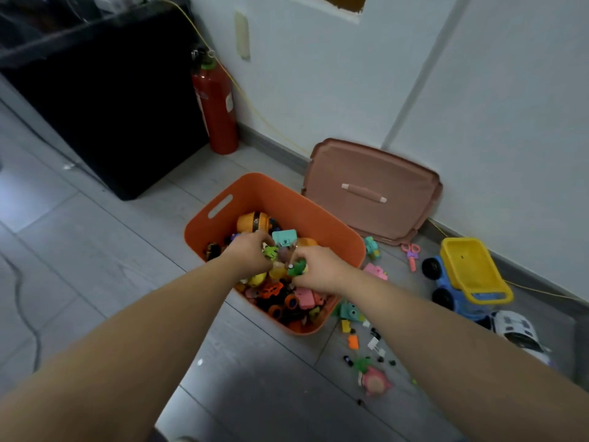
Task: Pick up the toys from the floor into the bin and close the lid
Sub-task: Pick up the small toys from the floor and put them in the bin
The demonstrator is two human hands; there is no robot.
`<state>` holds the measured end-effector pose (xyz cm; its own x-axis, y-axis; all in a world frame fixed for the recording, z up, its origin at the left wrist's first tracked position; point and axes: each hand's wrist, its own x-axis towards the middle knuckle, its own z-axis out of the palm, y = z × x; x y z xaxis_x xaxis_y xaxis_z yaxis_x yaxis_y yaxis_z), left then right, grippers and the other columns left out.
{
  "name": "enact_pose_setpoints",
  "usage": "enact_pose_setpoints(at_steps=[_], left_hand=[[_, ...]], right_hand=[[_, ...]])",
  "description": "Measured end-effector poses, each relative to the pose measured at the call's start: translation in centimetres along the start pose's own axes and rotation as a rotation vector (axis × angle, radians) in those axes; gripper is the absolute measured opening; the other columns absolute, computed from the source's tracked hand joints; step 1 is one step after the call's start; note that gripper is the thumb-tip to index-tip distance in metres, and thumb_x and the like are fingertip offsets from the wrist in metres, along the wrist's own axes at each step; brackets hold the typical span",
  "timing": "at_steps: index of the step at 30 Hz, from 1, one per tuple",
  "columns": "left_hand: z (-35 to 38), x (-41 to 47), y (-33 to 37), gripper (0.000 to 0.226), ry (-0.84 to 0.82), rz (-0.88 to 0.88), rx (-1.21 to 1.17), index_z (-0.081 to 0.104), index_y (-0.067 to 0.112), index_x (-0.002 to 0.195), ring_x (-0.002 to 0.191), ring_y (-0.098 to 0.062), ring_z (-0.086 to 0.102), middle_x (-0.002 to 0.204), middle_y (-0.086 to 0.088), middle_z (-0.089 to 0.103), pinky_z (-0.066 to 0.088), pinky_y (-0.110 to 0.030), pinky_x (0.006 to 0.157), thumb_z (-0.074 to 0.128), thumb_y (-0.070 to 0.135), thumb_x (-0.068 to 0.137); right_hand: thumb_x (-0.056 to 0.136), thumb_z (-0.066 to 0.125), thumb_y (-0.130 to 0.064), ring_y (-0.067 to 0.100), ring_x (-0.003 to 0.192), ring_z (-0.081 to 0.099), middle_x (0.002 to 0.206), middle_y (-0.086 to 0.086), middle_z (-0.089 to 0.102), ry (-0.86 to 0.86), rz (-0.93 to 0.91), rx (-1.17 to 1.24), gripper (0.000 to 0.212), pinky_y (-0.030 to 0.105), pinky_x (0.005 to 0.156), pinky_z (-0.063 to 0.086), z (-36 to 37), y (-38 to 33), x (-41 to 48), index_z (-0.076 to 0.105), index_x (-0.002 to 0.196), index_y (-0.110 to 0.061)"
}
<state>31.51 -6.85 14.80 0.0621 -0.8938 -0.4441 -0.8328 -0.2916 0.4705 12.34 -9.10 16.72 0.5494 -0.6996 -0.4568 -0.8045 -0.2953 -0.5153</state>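
Observation:
An orange bin stands on the grey floor, filled with small toys. Both my hands hover over it. My left hand grips a small light-green toy. My right hand holds a dark green toy. The brown lid with a handle leans against the wall behind the bin. On the floor to the right lie a blue and yellow dump truck, a white toy car, pink scissors, a pink round toy, a teal toy and several small pieces.
A red fire extinguisher stands by the wall at the back. A black cabinet fills the upper left. A yellow cable runs along the wall. A dark cord trails over the floor at the left.

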Motion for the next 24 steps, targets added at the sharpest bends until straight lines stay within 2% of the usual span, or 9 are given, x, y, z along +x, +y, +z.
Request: enact_pose_setpoints(at_steps=[3, 5, 7, 10, 11, 15, 18, 21, 24], left_hand=[[1.1, -0.5, 0.2, 0.07, -0.223, 0.029, 0.07, 0.048, 0.026, 0.141, 0.107, -0.023, 0.061, 0.132, -0.006, 0.058, 0.056, -0.034, 0.081, 0.079, 0.038, 0.079], [1.7, -0.8, 0.7, 0.072, -0.318, 0.053, 0.124, 0.047, 0.028, 0.143, 0.117, -0.025, 0.058, 0.137, -0.004, 0.056, 0.055, -0.037, 0.09, 0.077, 0.045, 0.08], [2.1, -0.9, 1.1, 0.071, -0.338, 0.078, 0.159, 0.048, 0.028, 0.142, 0.118, -0.024, 0.057, 0.136, -0.004, 0.057, 0.052, -0.035, 0.09, 0.077, 0.048, 0.079], [2.4, -1.0, 2.2, 0.073, -0.3, 0.124, 0.223, 0.047, 0.03, 0.143, 0.121, -0.024, 0.055, 0.137, -0.002, 0.058, 0.049, -0.035, 0.093, 0.077, 0.05, 0.079], [2.5, -1.1, 2.5, 0.074, -0.295, 0.129, 0.23, 0.046, 0.03, 0.144, 0.123, -0.024, 0.054, 0.139, -0.002, 0.056, 0.048, -0.035, 0.096, 0.076, 0.051, 0.08], [3.1, -1.4, 4.4, 0.099, -0.305, 0.103, 0.248, 0.023, 0.029, 0.157, 0.136, -0.028, 0.045, 0.154, -0.006, 0.042, 0.042, -0.041, 0.108, 0.067, 0.07, 0.077], [3.9, -1.5, 6.2, 0.107, -0.301, 0.033, 0.282, 0.001, 0.029, 0.16, 0.145, -0.034, 0.033, 0.163, -0.012, 0.025, 0.034, -0.047, 0.115, 0.048, 0.082, 0.08], [4.6, -1.7, 8.5, 0.091, -0.196, 0.025, 0.291, 0.017, 0.022, 0.158, 0.139, -0.037, 0.039, 0.157, -0.017, 0.033, 0.038, -0.049, 0.111, 0.034, 0.078, 0.089], [5.8, -1.8, 11.1, 0.078, -0.042, 0.05, 0.217, 0.033, 0.022, 0.15, 0.128, -0.036, 0.047, 0.146, -0.015, 0.043, 0.044, -0.05, 0.102, 0.034, 0.073, 0.092]], right_hand=[[0.086, 0.073, -0.034, 0.015, 0.094, 0.059, 0.116, -0.004, 0.059, -0.267, 0.003, -0.042, 0.04, 0.03, 0.073, 0.05, 0.8, 0.1, -0.6, 0.063, 0.124, -0.025], [0.092, 0.066, -0.033, 0.017, 0.098, 0.062, 0.116, -0.003, 0.064, -0.286, -0.014, -0.016, 0.028, 0.038, 0.084, 0.055, 1.0, 0.1, -1.0, 0.067, 0.119, -0.027], [0.096, 0.059, -0.028, 0.017, 0.097, 0.063, 0.11, -0.004, 0.067, -0.268, -0.03, -0.003, 0.022, 0.035, 0.084, 0.056, 0.6, 0.0, -1.6, 0.07, 0.114, -0.025], [0.097, 0.053, -0.019, 0.006, 0.078, 0.061, 0.101, -0.007, 0.067, -0.203, -0.02, 0.034, 0.026, 0.013, 0.06, 0.045, 0.1, 0.4, -2.5, 0.069, 0.116, -0.024], [0.096, 0.053, -0.017, 0.002, 0.073, 0.06, 0.103, -0.007, 0.067, -0.163, -0.019, 0.069, 0.028, 0.011, 0.055, 0.041, -0.2, 0.6, -2.9, 0.069, 0.116, -0.026], [0.094, 0.057, -0.022, 0.007, 0.083, 0.06, 0.112, -0.008, 0.064, 0.055, -0.053, 0.114, 0.027, 0.024, 0.068, 0.045, -1.8, 2.1, -4.9, 0.069, 0.117, -0.029], [0.092, 0.06, -0.02, 0.012, 0.106, 0.06, 0.118, -0.007, 0.066, 0.219, -0.083, 0.119, 0.028, 0.03, 0.09, 0.049, -3.3, 4.0, -6.8, 0.068, 0.119, -0.025], [0.094, 0.06, -0.021, 0.014, 0.115, 0.058, 0.128, -0.004, 0.064, 0.284, -0.055, 0.089, 0.03, 0.025, 0.091, 0.042, -4.9, 6.7, -9.2, 0.066, 0.123, -0.024], [0.095, 0.058, -0.023, 0.018, 0.117, 0.058, 0.132, 0.0, 0.061, 0.311, 0.012, 0.044, 0.032, 0.028, 0.093, 0.043, -6.1, 10.4, -11.7, 0.063, 0.127, -0.023]])
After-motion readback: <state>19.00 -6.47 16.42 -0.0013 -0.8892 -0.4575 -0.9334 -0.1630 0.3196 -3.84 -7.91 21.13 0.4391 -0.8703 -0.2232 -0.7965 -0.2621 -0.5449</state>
